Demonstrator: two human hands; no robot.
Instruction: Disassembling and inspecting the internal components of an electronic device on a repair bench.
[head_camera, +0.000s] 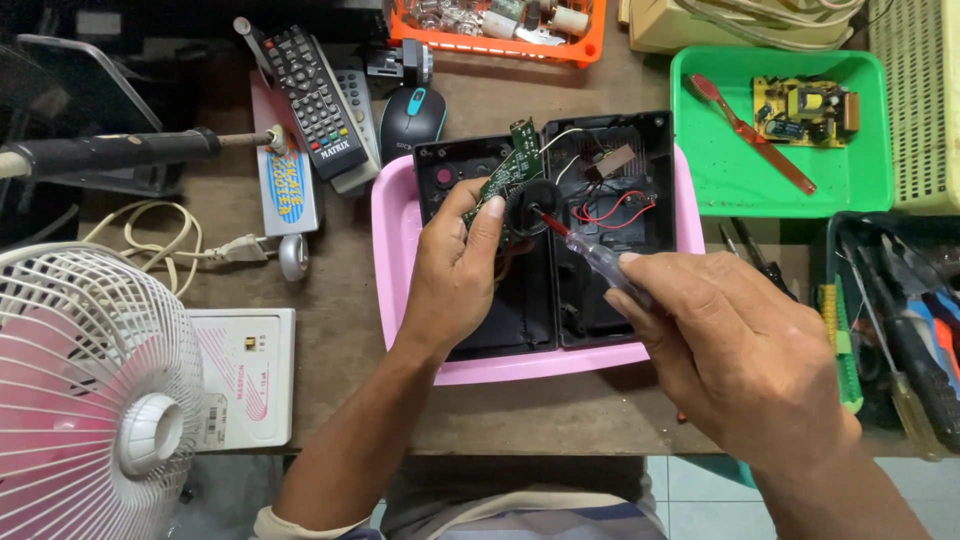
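My left hand (455, 275) holds a green circuit board (508, 168) with a round black part (528, 208) on it, lifted over an opened black plastic case (600, 290). In my right hand (735, 350) is a screwdriver with a clear handle (600, 258); its tip touches the middle of the round black part. Red, white and black wires (610, 205) run from the board into the case's right half. The case lies in a pink tray (395, 230).
A green tray (730, 170) at the back right holds a small yellow circuit board and a red-handled tool. A tool bin (900, 320) stands at the right, remote controls (315, 95) and a mouse (412, 118) behind, a white fan (95, 390) at the left, a soldering iron (120, 150) behind it.
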